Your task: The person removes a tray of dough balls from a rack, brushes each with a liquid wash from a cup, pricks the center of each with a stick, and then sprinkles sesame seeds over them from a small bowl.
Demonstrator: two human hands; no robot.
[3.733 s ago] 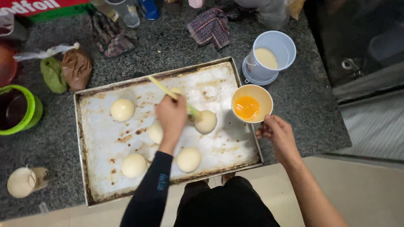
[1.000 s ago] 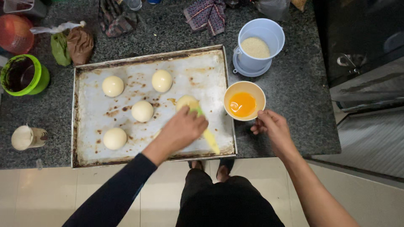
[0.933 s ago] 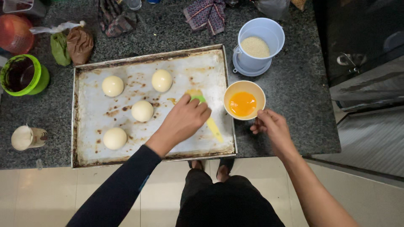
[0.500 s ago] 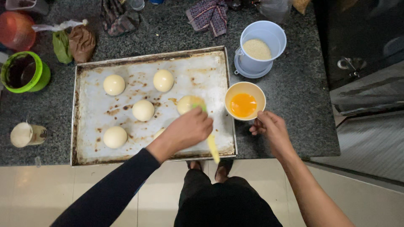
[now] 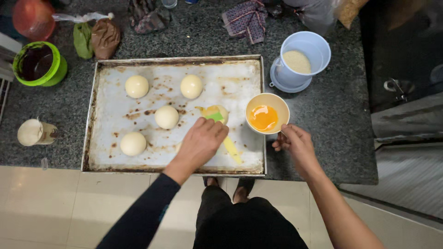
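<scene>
Head view shows the left hand (image 5: 201, 143) gripping a green brush (image 5: 215, 117) on a dough ball (image 5: 220, 110), glazing it, while the right hand (image 5: 295, 144) pinches the egg-wash bowl (image 5: 267, 113), where the brush looks due for a fresh dip.

Tray (image 5: 106, 152): centre of frame, on the counter (image 5: 332, 110).
Buns (image 5: 166, 117): on the tray, mostly its left half.
Bowl (image 5: 267, 113): over tray's right edge.
Tub (image 5: 302, 60): upper right.
Cup (image 5: 40, 63): upper left.

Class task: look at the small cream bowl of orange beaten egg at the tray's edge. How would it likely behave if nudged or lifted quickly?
The small cream bowl of orange beaten egg probably slops easily, since the liquid is runny. It seems light and may tip; the right hand steadies its rim. It looks perched on the stained metal baking tray rim, so likely unstable.
</scene>
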